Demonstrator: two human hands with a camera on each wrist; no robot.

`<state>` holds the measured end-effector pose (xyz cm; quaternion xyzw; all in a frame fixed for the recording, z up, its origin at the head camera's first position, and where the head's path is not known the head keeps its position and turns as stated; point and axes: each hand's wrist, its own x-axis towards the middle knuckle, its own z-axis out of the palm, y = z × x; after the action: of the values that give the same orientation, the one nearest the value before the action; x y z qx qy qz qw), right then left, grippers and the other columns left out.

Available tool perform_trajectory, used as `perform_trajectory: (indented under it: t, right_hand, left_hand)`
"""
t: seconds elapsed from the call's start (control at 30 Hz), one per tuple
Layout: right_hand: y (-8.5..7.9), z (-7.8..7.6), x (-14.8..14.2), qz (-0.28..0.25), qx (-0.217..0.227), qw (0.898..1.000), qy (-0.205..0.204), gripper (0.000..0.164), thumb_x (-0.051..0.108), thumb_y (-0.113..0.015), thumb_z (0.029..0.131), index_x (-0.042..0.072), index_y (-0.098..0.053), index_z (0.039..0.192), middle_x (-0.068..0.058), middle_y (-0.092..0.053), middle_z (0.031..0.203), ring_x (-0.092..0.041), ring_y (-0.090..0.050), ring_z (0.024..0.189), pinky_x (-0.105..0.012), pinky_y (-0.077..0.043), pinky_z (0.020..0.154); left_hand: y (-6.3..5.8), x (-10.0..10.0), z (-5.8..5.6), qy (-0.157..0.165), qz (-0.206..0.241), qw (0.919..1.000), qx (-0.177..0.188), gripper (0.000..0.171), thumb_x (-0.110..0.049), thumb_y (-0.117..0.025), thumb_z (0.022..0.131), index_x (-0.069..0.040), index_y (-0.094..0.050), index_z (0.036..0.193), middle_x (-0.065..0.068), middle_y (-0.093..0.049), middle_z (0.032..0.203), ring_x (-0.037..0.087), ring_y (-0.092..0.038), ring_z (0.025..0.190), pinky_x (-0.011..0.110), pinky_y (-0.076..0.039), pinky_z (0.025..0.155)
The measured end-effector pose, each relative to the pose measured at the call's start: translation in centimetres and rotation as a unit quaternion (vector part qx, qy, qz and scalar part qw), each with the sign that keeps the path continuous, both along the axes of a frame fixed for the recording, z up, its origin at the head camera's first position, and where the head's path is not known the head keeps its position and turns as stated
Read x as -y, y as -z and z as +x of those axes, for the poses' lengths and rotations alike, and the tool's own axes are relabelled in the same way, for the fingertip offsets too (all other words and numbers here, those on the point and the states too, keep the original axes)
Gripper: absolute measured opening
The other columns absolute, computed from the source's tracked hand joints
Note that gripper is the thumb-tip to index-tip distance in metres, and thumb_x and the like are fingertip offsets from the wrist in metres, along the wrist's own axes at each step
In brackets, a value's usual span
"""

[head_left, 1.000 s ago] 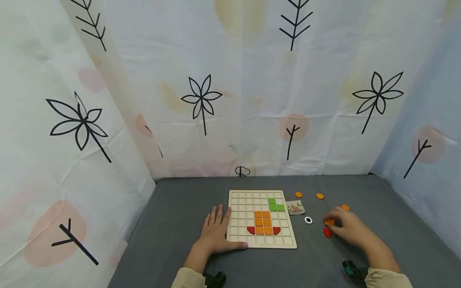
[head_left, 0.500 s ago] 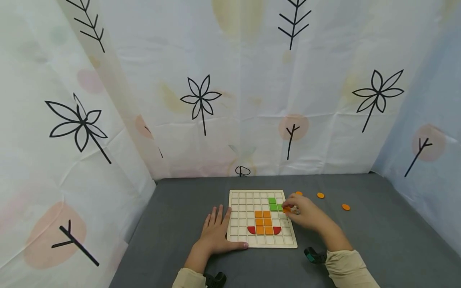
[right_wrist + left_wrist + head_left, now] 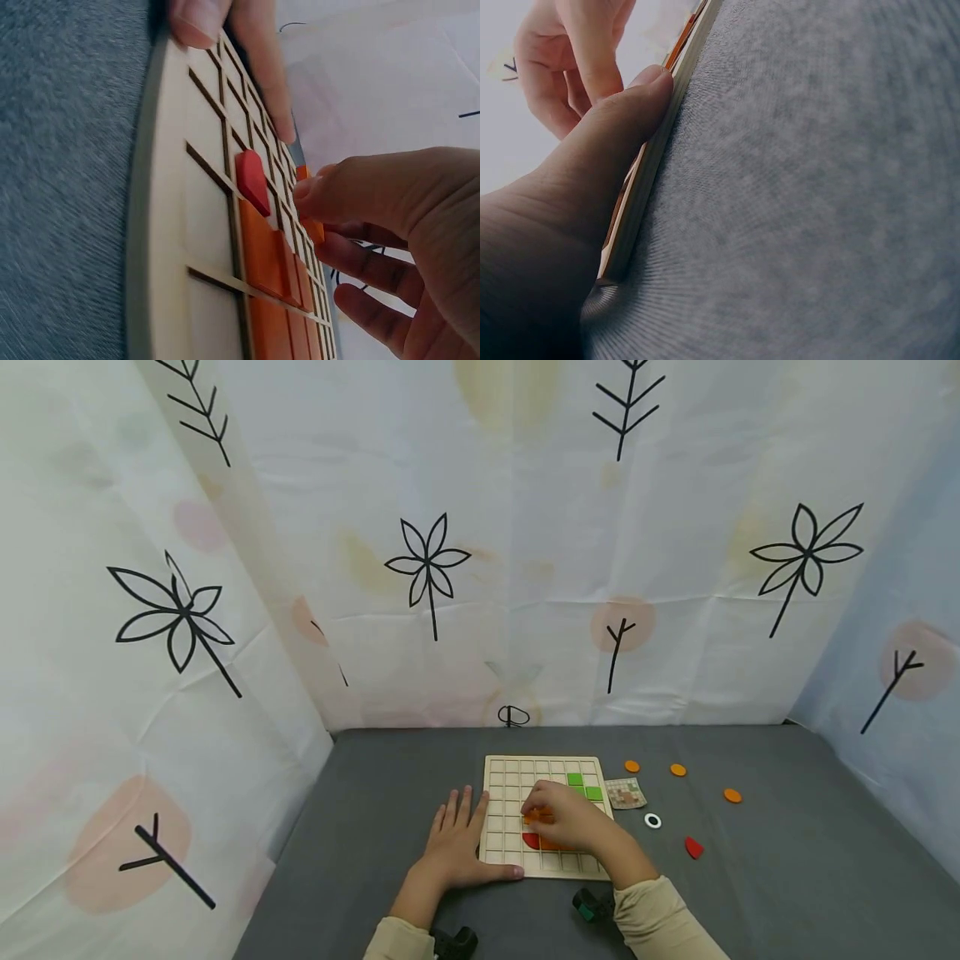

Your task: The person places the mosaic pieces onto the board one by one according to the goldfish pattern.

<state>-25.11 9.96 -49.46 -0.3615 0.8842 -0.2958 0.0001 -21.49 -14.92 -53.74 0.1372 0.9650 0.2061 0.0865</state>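
A pale wooden grid board [image 3: 493, 852] lies on the grey table. My left hand [image 3: 455, 858] rests along its left side with fingers spread, the thumb lying along the near edge. Over the middle of the board, my right hand [image 3: 572, 821] pinches a small orange puzzle piece [image 3: 313, 229] between thumb and fingers; its full outline is hidden by them. Orange square tiles [image 3: 262, 251] sit in the grid below that hand, with a red rounded piece [image 3: 253, 181] beside them. Green square tiles [image 3: 575, 779] fill cells toward the upper right of the board.
Right of the board lie a small picture card [image 3: 626, 793], a white ring with a dark centre [image 3: 653, 821] and a red pointed piece [image 3: 693, 847]. Orange discs [image 3: 678, 770] are scattered farther back. A patterned white cloth [image 3: 510, 652] hangs behind the table.
My right hand has carried the orange piece leftward from beside the red pointed piece, past the card, to over the board's middle. My left hand has stayed on the board.
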Motion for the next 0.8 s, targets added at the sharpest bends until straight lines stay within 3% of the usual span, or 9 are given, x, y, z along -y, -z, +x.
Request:
perform_trajectory:
  t: [0.4, 0.8]
  right_hand:
    - [0.59, 0.24, 0.03, 0.024, -0.025, 0.999, 0.007, 0.012, 0.000, -0.075, 0.095, 0.008, -0.082, 0.101, -0.002, -0.070, 0.099, -0.017, -0.067, 0.092, -0.036, -0.061, 0.085]
    - [0.69, 0.17, 0.44, 0.023, 0.010, 1.000, 0.010, 0.010, 0.003, -0.076, 0.095, 0.011, -0.081, 0.100, 0.001, -0.070, 0.100, -0.017, -0.066, 0.094, -0.036, -0.060, 0.085]
  left_hand:
    - [-0.05, -0.22, -0.11, -0.003, 0.004, 1.0000, 0.003, 0.137, -0.095, -0.066, 0.072, -0.022, -0.010, 0.174, 0.014, 0.000, 0.180, 0.041, 0.003, 0.167, 0.066, -0.007, 0.133]
    - [-0.41, -0.21, 0.06, -0.001, 0.002, 1.0000, 0.006, 0.137, -0.097, -0.064, 0.072, -0.021, -0.010, 0.174, 0.015, 0.000, 0.180, 0.041, 0.002, 0.167, 0.066, -0.007, 0.133]
